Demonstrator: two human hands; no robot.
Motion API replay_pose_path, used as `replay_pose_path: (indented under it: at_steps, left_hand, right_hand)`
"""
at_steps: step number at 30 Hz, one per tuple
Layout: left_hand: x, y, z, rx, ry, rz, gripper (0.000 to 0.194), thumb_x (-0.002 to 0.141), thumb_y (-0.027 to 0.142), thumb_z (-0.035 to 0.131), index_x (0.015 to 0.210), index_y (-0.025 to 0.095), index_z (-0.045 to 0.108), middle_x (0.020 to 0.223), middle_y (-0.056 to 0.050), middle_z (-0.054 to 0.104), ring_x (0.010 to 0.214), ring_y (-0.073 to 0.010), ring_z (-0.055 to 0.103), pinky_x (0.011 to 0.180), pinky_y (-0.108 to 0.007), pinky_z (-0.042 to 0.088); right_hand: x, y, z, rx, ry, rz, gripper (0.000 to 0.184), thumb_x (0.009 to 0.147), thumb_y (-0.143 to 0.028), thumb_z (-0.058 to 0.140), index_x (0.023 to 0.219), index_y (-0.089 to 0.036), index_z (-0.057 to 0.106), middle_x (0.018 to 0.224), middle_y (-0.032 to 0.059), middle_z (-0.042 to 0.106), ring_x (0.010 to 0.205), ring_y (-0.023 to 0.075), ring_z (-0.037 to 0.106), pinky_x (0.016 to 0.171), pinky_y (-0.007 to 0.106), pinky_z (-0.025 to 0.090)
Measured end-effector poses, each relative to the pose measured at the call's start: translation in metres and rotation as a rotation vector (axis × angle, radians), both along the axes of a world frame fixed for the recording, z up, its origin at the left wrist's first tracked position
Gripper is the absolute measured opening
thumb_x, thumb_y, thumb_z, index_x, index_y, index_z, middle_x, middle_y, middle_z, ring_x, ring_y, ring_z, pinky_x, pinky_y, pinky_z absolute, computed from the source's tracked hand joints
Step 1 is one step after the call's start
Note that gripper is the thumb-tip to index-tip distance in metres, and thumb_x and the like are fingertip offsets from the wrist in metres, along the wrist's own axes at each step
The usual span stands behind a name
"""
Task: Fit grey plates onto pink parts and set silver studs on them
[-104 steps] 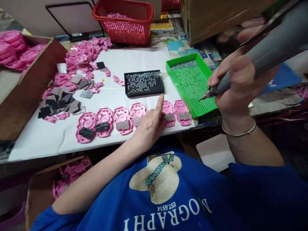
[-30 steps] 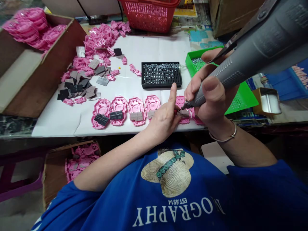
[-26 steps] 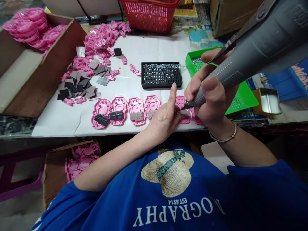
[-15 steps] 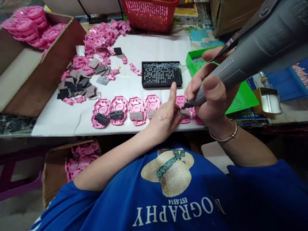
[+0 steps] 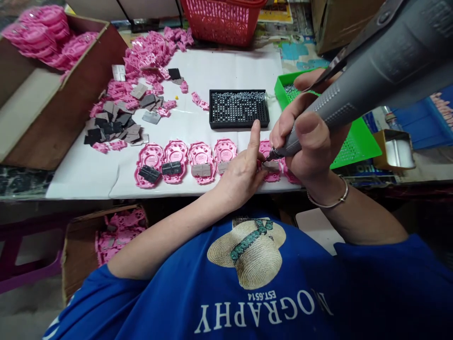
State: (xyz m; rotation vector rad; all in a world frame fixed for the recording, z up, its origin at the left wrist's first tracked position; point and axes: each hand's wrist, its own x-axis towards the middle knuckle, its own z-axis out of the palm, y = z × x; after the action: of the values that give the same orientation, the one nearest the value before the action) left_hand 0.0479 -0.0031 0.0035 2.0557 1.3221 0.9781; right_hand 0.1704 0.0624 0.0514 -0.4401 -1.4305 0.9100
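Note:
My right hand is wrapped round a grey electric screwdriver, which slants down to the left. Its tip meets a pink plastic shell at the edge of a grey cover plate. My left hand grips the left side of that shell with thumb and fingers, its index finger stretched out and pointing away from me. More pink shells lie in a row to the left, with black plates or grey plates across them. One shell is partly hidden under my right hand.
Behind the row sits a black screw tray with screws in its holes. A green tray stands to the right. Loose pink parts and plates are heaped at left, beside a cardboard box. A red basket is at the back.
Almost nothing differs. The view has shifted very slightly, while both hands and the screwdriver tip stay at the same shell.

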Motion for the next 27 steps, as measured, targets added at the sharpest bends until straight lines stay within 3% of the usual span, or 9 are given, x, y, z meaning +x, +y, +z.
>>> replay_pose_path:
  at_steps: [8,14,18,21,27]
  left_hand:
    - [-0.0007,0.0008,-0.0009,0.015,0.026,-0.002,0.089,0.089,0.019,0.051,0.156,0.015,-0.007,0.099,-0.006,0.066,0.087,-0.0192,0.064,0.081,-0.033,0.056]
    - [-0.0004,0.0009,-0.0007,0.015,0.025,-0.006,0.089,0.088,0.017,0.052,0.156,0.012,-0.006,0.096,-0.006,0.066,0.083,-0.0190,0.064,0.080,-0.034,0.056]
    - [-0.0010,0.0007,-0.0022,0.035,0.024,-0.003,0.089,0.089,0.019,0.053,0.157,0.018,-0.005,0.099,-0.007,0.066,0.085,-0.0197,0.065,0.079,-0.035,0.056]
    - [-0.0012,0.0004,-0.0020,0.022,0.025,0.000,0.087,0.090,0.021,0.052,0.157,0.022,-0.004,0.099,-0.006,0.065,0.087,-0.0203,0.066,0.080,-0.035,0.056]
    - [-0.0005,0.0006,-0.0020,0.014,0.015,-0.002,0.087,0.090,0.021,0.052,0.156,0.017,-0.005,0.097,-0.006,0.065,0.086,-0.0203,0.065,0.081,-0.035,0.056]
  right_hand:
    - [0.0004,0.0051,-0.0059,-0.091,-0.102,-0.050,0.049,0.068,-0.069,0.069,0.102,-0.036,0.057,0.061,-0.0032,0.055,0.056,0.0208,0.060,0.056,0.037,0.054]
    - [0.0023,0.0053,-0.0063,-0.005,-0.026,0.017,0.032,0.075,-0.051,0.070,0.105,-0.039,0.064,0.071,-0.0032,0.059,0.058,0.0191,0.059,0.060,0.038,0.055]
    - [0.0000,0.0036,-0.0040,-0.017,-0.032,0.019,0.024,0.075,-0.049,0.071,0.096,-0.038,0.065,0.080,-0.0028,0.062,0.056,0.0178,0.058,0.054,0.037,0.052]
    - [-0.0023,0.0034,-0.0036,-0.004,-0.026,0.017,0.024,0.078,-0.047,0.070,0.099,-0.038,0.064,0.072,-0.0037,0.060,0.051,0.0162,0.054,0.052,0.034,0.050]
    - [-0.0018,0.0013,-0.0007,-0.030,-0.029,-0.009,0.026,0.078,-0.053,0.069,0.097,-0.037,0.062,0.063,-0.0044,0.053,0.048,0.0157,0.053,0.056,0.034,0.048]
